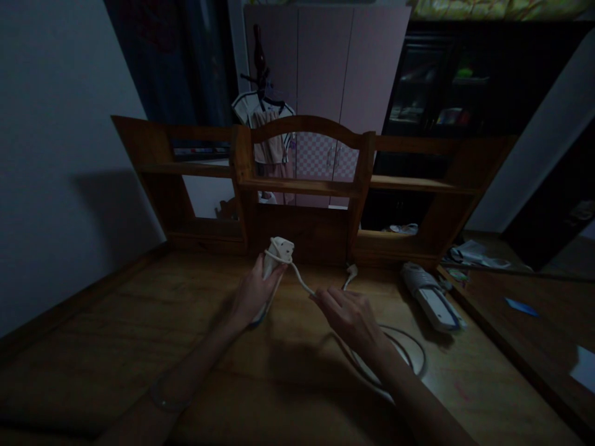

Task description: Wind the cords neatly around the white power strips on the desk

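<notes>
A white power strip point(281, 248) is held upright at a tilt above the wooden desk, with my left hand point(256, 289) wrapped round its middle. Its pale cord point(300, 277) loops round the strip's top end and runs right to my right hand point(348, 314), whose fingers are closed on it. Beyond that hand the rest of the cord lies in loose coils on the desk, partly hidden by my forearm. The cord's plug point(352, 271) rests near the back of the desk. To the right lies a second white power strip point(432, 297) with its cord wound round one end.
A wooden shelf unit point(302, 189) stands along the desk's back edge. At the right, a lower wooden surface point(511, 331) carries a blue card point(521, 306) and a white sheet point(584, 368). A wall rises at the left; pink wardrobe doors point(325, 68) stand behind.
</notes>
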Demonstrator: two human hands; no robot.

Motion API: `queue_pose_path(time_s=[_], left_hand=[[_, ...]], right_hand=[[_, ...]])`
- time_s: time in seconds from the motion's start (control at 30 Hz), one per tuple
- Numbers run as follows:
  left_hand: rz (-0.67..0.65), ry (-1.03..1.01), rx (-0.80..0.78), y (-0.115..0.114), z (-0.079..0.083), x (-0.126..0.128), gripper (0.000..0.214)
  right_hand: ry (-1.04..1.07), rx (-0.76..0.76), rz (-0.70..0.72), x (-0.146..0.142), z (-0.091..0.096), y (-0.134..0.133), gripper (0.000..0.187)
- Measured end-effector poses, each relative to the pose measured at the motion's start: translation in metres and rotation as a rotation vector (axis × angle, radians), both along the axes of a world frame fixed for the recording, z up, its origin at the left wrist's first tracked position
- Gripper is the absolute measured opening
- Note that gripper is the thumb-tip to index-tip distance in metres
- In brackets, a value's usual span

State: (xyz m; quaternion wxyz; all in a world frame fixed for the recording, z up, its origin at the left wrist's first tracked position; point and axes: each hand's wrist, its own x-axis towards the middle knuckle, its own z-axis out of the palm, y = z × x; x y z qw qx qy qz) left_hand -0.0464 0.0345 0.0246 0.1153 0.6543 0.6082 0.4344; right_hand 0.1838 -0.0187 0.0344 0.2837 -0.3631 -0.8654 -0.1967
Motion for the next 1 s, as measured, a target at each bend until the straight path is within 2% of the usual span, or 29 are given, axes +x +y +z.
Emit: queue_pose_path(time_s=[0.1, 0.17, 0.3, 0.47, 0.63, 0.73, 0.93, 1.0], left_hand=[[-0.078, -0.102, 0.011, 0.002, 0.002, 0.0, 0.053], [-0.081, -0.096, -0.006, 0.001, 0.001, 0.003, 0.052], [-0.04, 0.095, -0.071, -0.009, -0.001, 0.019, 0.059], [-0.225, 0.342, -0.007, -0.027, -0.002, 0.037, 0.058], [-0.492, 0.419, 0.03, -0.035, -0.002, 0.035, 0.057], [-0.604, 0.45, 0.015, -0.038, -0.001, 0.032, 0.059], [-0.624, 0.48, 0.012, -0.039, -0.003, 0.03, 0.05], [-0.674, 0.51, 0.028, -0.037, -0.006, 0.031, 0.045]], right_hand=[[-0.004, -0.003, -0.001, 0.001, 0.0, -0.001, 0.013], [-0.007, -0.004, 0.013, 0.002, 0.0, -0.002, 0.012], [0.011, 0.043, 0.066, 0.001, 0.002, -0.006, 0.009], [0.116, 0.104, 0.113, 0.005, 0.012, -0.009, 0.01], [0.253, -0.017, 0.114, 0.014, 0.017, -0.005, 0.013], [0.272, -0.089, 0.137, 0.015, 0.02, -0.005, 0.017], [0.418, -0.218, 0.2, 0.02, 0.029, -0.004, 0.02], [0.446, -0.269, 0.2, 0.022, 0.03, -0.003, 0.021]])
